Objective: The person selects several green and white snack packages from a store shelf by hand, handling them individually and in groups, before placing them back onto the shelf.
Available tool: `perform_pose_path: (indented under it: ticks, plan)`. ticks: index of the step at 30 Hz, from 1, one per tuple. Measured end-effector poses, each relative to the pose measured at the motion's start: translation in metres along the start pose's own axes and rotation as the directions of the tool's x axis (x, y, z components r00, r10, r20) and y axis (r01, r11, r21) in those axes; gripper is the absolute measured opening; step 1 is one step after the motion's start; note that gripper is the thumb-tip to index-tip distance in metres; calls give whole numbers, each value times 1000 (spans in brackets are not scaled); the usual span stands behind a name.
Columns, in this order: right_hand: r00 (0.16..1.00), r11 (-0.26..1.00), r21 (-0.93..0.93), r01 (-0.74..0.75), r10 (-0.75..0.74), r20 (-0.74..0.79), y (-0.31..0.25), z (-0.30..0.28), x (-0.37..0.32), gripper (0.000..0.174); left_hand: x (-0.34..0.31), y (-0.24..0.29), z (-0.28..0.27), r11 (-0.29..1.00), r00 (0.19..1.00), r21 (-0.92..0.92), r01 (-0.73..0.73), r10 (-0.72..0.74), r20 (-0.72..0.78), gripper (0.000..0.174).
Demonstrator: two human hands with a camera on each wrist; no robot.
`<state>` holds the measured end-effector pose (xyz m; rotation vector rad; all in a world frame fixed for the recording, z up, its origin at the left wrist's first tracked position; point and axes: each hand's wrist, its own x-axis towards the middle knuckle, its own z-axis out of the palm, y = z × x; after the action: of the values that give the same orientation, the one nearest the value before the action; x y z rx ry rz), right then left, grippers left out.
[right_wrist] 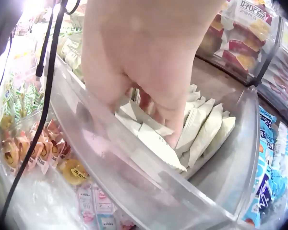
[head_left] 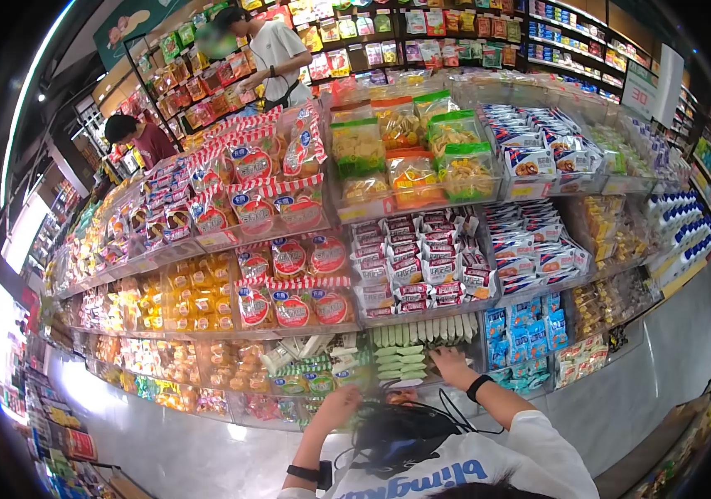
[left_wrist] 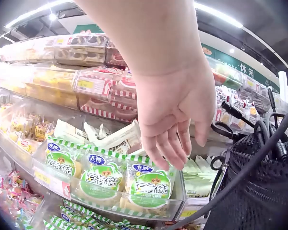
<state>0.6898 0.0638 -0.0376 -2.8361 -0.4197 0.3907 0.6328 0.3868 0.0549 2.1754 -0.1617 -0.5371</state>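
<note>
My right hand [head_left: 452, 368] reaches into a clear bin [right_wrist: 134, 167] of slim pale green packets [right_wrist: 201, 129]. Its fingers bend down among them, and a packet [right_wrist: 158, 146] sits between thumb and fingers; the fingertips are partly hidden. My left hand [left_wrist: 175, 115] hangs with loose fingers and holds nothing. Behind its fingers in the left wrist view is a bin of round snack packs [left_wrist: 102, 179] with green-and-white striped tops. White wrapped packets [left_wrist: 120, 139] lie behind those packs.
A black mesh bag [left_wrist: 254, 177] with cables hangs at my front. Tiered clear bins hold red-striped packs [head_left: 293, 308], red-and-white packets [head_left: 422, 258] and blue packets [head_left: 526, 333]. Two people stand beyond the display, one in a white shirt [head_left: 276, 50].
</note>
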Motion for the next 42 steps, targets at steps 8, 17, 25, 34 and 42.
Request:
perform_pose_path:
  ticks: [8,17,25,34,42]
  plan:
    - [969,976,-7,-216,215,122,10,-4,19,34,9,3,-11,997,997,34,-70,69,20,33]
    - [995,937,339,-82,97,-29,-1,-99,-24,43,-3,34,-47,942,961,191,-277,275,38,42]
    - [905,409,892,-191,-278,322,-87,-159,-25,41,-3,134,-78,803,841,264,-534,472,263,68]
    - [918,-223,913,-343,-285,275,-149,-171,-36,41,-25,101,-91,959,953,71,-274,260,156,63]
    - [999,-148,988,-36,32,41,-210,-143,-30,47,-19,39,-85,953,969,-179,-245,235,-76,88]
